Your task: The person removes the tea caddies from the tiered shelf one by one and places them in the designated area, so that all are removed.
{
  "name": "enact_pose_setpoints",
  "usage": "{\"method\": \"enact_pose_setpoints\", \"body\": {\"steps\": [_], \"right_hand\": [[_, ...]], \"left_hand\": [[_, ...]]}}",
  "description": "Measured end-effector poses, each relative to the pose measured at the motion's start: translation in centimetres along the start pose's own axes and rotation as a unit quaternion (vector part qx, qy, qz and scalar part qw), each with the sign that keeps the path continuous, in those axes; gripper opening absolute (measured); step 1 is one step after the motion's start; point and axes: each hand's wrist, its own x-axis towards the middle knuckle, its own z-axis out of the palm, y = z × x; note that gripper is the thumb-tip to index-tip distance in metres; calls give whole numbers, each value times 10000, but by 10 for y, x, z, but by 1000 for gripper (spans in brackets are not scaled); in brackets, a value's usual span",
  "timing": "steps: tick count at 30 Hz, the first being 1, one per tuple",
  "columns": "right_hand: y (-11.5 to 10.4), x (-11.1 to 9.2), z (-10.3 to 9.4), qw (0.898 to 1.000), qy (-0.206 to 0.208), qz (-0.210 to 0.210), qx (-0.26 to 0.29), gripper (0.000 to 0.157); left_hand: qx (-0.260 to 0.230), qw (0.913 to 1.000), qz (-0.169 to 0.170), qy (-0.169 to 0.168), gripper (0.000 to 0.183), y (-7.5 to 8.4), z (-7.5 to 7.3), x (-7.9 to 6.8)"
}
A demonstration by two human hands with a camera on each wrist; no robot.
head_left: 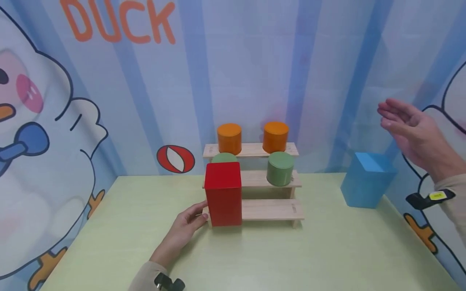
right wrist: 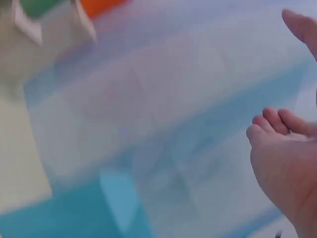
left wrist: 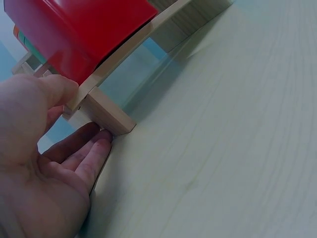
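Note:
A stepped wooden shelf [head_left: 271, 209] stands on the table with a tall red block [head_left: 223, 196] upright at the left of its lowest step. My left hand [head_left: 186, 224] holds the left end of that step, thumb at the board's edge and fingers [left wrist: 94, 161] low beside the wooden leg [left wrist: 110, 111]. Off to the right, my right hand [head_left: 418, 135] is raised in the air with nothing in it, fingers extended. Below it a blue block [head_left: 367, 182] stands on the table near the right wall, its top slanted in the head view.
Two orange cylinders [head_left: 275, 138] stand on the top step. On the middle step is a green cylinder [head_left: 280, 169], and another green one [head_left: 224, 157] is mostly hidden behind the red block. A printed curtain [head_left: 247, 72] closes off the table's back and sides.

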Motion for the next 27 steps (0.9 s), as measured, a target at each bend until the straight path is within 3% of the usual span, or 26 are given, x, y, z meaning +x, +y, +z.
{"method": "enact_pose_setpoints", "body": {"steps": [7, 14, 21, 27], "right_hand": [[-39, 3, 60, 9944, -299, 115, 1011, 82], [-62, 2, 133, 9921, -607, -200, 1083, 79], [-65, -9, 200, 9833, -1268, -413, 1242, 77], [-48, -20, 239, 9818, -1631, -123, 967, 83]], "left_hand": [[42, 10000, -21, 27, 53, 2, -1, 2], [13, 10000, 32, 49, 52, 2, -4, 4], [6, 10000, 12, 48, 53, 1, -3, 5], [-57, 10000, -2, -28, 51, -2, 0, 4]]}}
